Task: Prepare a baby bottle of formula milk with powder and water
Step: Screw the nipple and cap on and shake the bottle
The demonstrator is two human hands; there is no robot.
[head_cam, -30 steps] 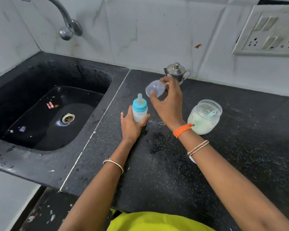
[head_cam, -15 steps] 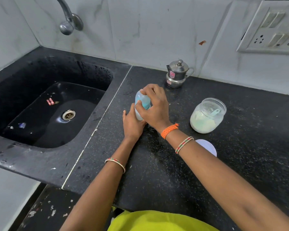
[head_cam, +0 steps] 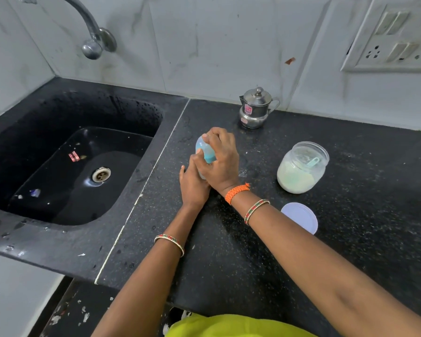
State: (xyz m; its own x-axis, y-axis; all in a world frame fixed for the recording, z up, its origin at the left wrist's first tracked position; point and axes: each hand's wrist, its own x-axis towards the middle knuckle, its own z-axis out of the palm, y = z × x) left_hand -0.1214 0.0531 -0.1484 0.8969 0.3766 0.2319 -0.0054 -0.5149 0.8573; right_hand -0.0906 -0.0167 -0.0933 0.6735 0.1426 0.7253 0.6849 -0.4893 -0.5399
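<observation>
The baby bottle (head_cam: 204,152) stands on the black counter (head_cam: 229,251), blue collar showing under a clear cap. My left hand (head_cam: 192,183) wraps its lower body from behind. Over its top sits my right hand (head_cam: 223,159), fingers closed around the clear cap. An open clear jar of pale formula powder (head_cam: 301,167) with a teal scoop inside stands to the right. Its white lid (head_cam: 301,217) lies flat near my right forearm.
A black sink (head_cam: 71,166) with a wet basin and a drain lies to the left, a steel tap (head_cam: 93,40) above it. A small lidded steel pot (head_cam: 255,109) stands against the back wall. A switch and socket plate (head_cam: 394,42) is at the upper right.
My right hand brought the clear cap down from above the bottle onto its top and now presses around it. My left hand kept hold of the bottle.
</observation>
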